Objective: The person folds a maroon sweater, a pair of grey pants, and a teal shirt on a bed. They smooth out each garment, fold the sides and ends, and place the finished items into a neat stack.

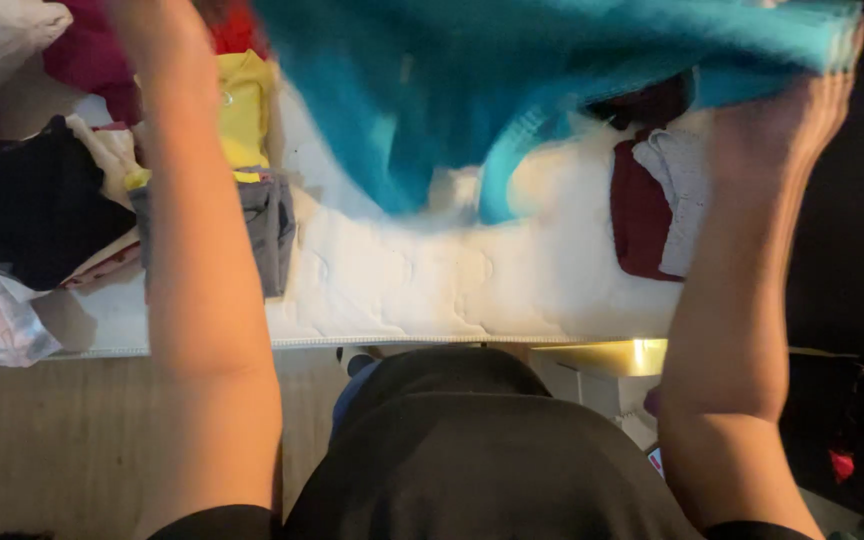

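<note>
A fuzzy teal knitted garment (512, 80) hangs spread above the white quilted mattress (422, 280), held up between both raised arms. The right hand (802, 110), blurred, clamps its upper right edge. The left hand (157, 30) rises out of view at the garment's left; its grip cannot be told. Folded clothes lie near both mattress ends

Bare white mattress (422, 290) between grey folded clothes (267, 225) and maroon pile (642, 215).
</note>
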